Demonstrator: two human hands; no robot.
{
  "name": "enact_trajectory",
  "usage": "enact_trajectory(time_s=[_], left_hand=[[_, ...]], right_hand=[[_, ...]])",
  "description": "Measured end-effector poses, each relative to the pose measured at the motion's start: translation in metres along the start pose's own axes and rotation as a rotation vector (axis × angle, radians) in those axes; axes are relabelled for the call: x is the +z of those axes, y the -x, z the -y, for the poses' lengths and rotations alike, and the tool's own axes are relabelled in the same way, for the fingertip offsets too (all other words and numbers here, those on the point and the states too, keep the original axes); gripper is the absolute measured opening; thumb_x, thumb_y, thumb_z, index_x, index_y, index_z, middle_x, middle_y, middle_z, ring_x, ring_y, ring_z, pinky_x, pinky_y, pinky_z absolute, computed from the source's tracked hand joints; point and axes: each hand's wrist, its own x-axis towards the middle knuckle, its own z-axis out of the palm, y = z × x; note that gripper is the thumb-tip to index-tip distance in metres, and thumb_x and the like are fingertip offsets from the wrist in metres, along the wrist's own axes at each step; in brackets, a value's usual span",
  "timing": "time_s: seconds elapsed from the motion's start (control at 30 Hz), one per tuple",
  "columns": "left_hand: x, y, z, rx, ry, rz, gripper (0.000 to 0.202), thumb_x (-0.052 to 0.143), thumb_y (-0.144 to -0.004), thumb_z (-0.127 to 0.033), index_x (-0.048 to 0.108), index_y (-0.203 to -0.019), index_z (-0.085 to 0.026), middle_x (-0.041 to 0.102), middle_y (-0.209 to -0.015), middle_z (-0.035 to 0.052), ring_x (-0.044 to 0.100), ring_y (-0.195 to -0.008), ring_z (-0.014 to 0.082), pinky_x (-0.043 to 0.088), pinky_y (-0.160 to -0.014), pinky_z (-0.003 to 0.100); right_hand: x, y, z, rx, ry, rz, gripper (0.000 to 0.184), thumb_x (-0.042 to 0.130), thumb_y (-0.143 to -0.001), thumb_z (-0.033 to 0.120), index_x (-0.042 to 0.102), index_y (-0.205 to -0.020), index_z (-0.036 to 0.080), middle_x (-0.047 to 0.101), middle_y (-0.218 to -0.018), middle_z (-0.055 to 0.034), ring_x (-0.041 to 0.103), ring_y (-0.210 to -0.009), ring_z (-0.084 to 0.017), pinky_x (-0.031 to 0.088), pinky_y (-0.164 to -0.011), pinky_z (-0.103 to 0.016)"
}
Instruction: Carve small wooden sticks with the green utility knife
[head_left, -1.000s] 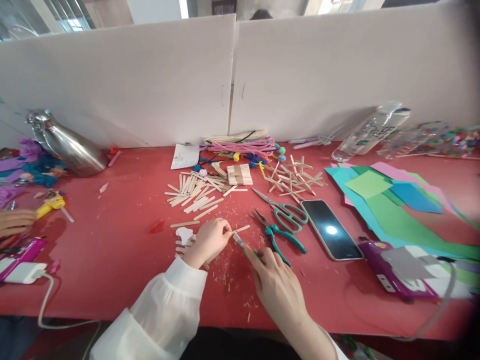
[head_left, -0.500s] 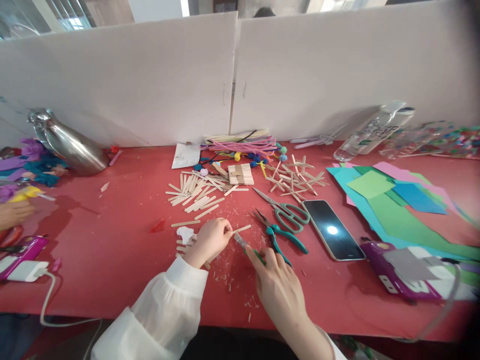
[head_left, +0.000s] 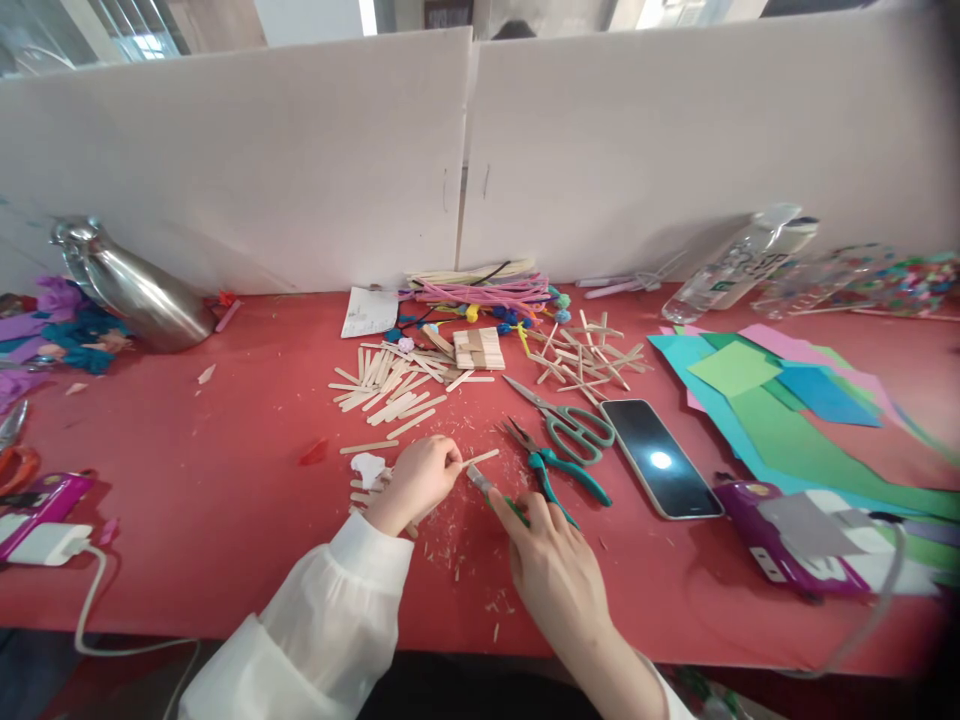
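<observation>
Over the middle of the red table (head_left: 247,510), near its front edge, the left hand (head_left: 421,482) has thumb and fingers pinched on one wooden stick (head_left: 482,457), whose free end points right, above the scattered shavings (head_left: 496,606). The right hand (head_left: 559,570) is wrapped around the green handle of a knife (head_left: 478,478), its blade up against or just beneath that stick; whether the edge touches the wood cannot be told.

Judging by the shavings, a fair amount of cutting is already done, and the held stick seems to be partway through. Beyond the scissors (head_left: 548,409), to the right, a loose heap of narrow sticks (head_left: 589,358) looks like finished pieces, though their origin is a guess. Plenty appears uncut: a spread of flat sticks (head_left: 382,380) lies past the left hand, with a banded bundle (head_left: 491,349) behind it, apparently unopened. More sticks (head_left: 360,497) lie partly hidden beside the left wrist, next to a white scrap (head_left: 367,470), so their condition is unclear. The pliers (head_left: 541,462) rest unheld just beyond the right hand.
</observation>
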Motion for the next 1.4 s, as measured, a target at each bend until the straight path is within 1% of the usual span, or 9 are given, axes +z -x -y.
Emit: enact_trajectory(time_s=[0.4,0.63,0.87,1.03,1.1,1.17,1.27,1.33,1.4], left_hand=[[-0.002,0.002,-0.001,-0.004,0.002,0.001,0.015,0.05,-0.081,-0.017,0.063,-0.075,-0.018,0.067,-0.08,0.0036,0.06,-0.072,0.0169,0.042,-0.062,0.024],[0.0,0.001,-0.001,-0.013,-0.007,0.003,0.014,0.051,-0.079,-0.017,0.064,-0.075,-0.018,0.067,-0.079,0.0041,0.061,-0.074,0.0174,0.042,-0.065,0.024],[-0.001,0.001,-0.001,-0.019,-0.004,-0.001,0.013,0.052,-0.079,-0.017,0.063,-0.073,-0.018,0.067,-0.079,0.0043,0.061,-0.072,0.0175,0.041,-0.063,0.025],[-0.001,0.003,-0.002,-0.018,0.03,-0.022,0.012,0.052,-0.078,-0.018,0.062,-0.071,-0.018,0.067,-0.078,0.0041,0.06,-0.07,0.0178,0.04,-0.061,0.025],[-0.003,0.003,-0.003,-0.027,0.058,-0.03,0.01,0.053,-0.077,-0.018,0.061,-0.071,-0.018,0.066,-0.075,0.0038,0.06,-0.068,0.0174,0.04,-0.06,0.025],[-0.005,0.003,-0.004,-0.031,0.101,-0.036,0.009,0.052,-0.077,-0.02,0.06,-0.072,-0.018,0.066,-0.073,0.003,0.06,-0.066,0.0163,0.04,-0.058,0.024],[-0.009,0.003,-0.006,-0.028,0.177,-0.045,0.008,0.051,-0.079,-0.021,0.056,-0.075,-0.018,0.064,-0.072,0.0013,0.059,-0.065,0.0138,0.041,-0.057,0.021],[-0.01,0.004,-0.008,-0.012,0.243,-0.079,0.008,0.049,-0.081,-0.022,0.053,-0.075,-0.018,0.062,-0.071,0.0001,0.058,-0.065,0.0122,0.041,-0.058,0.02],[-0.009,0.005,-0.01,0.049,0.34,-0.163,0.009,0.048,-0.082,-0.023,0.05,-0.075,-0.018,0.058,-0.07,-0.0009,0.056,-0.065,0.0115,0.042,-0.06,0.02]], right_hand=[[-0.005,0.001,0.008,0.045,0.013,-0.031,0.053,0.056,-0.071,0.003,0.059,-0.119,0.025,0.059,-0.082,-0.0064,0.056,-0.071,-0.019,0.043,-0.057,-0.028],[-0.002,0.004,0.01,0.057,0.036,-0.042,0.052,0.057,-0.071,0.003,0.06,-0.119,0.024,0.06,-0.084,-0.008,0.057,-0.072,-0.02,0.044,-0.058,-0.03],[0.004,0.006,0.001,0.03,-0.049,-0.053,0.054,0.053,-0.072,0.003,0.057,-0.122,0.023,0.059,-0.088,-0.0085,0.056,-0.075,-0.02,0.046,-0.061,-0.029],[0.002,0.002,-0.002,0.02,-0.13,-0.032,0.053,0.05,-0.072,0.004,0.058,-0.12,0.024,0.058,-0.084,-0.0068,0.056,-0.074,-0.02,0.045,-0.058,-0.026],[-0.001,0.001,-0.004,0.051,-0.215,-0.022,0.052,0.049,-0.072,0.004,0.059,-0.119,0.024,0.058,-0.084,-0.007,0.057,-0.075,-0.02,0.044,-0.056,-0.026],[-0.004,0.001,-0.007,0.121,-0.399,-0.017,0.051,0.047,-0.074,0.007,0.058,-0.12,0.024,0.059,-0.088,-0.0073,0.057,-0.074,-0.02,0.043,-0.054,-0.025],[-0.009,-0.004,-0.013,0.351,-0.928,-0.032,0.039,0.049,-0.078,0.02,0.059,-0.115,0.021,0.06,-0.095,-0.0062,0.057,-0.07,-0.016,0.043,-0.057,-0.025],[-0.014,-0.014,-0.018,0.581,-1.334,-0.066,0.029,0.058,-0.073,0.029,0.062,-0.1,0.017,0.06,-0.08,-0.0022,0.053,-0.064,-0.014,0.042,-0.058,-0.025],[-0.017,-0.029,-0.023,0.629,-1.43,-0.061,0.025,0.06,-0.072,0.039,0.059,-0.084,0.017,0.048,-0.058,0.005,0.044,-0.051,-0.011,0.036,-0.049,-0.023]])
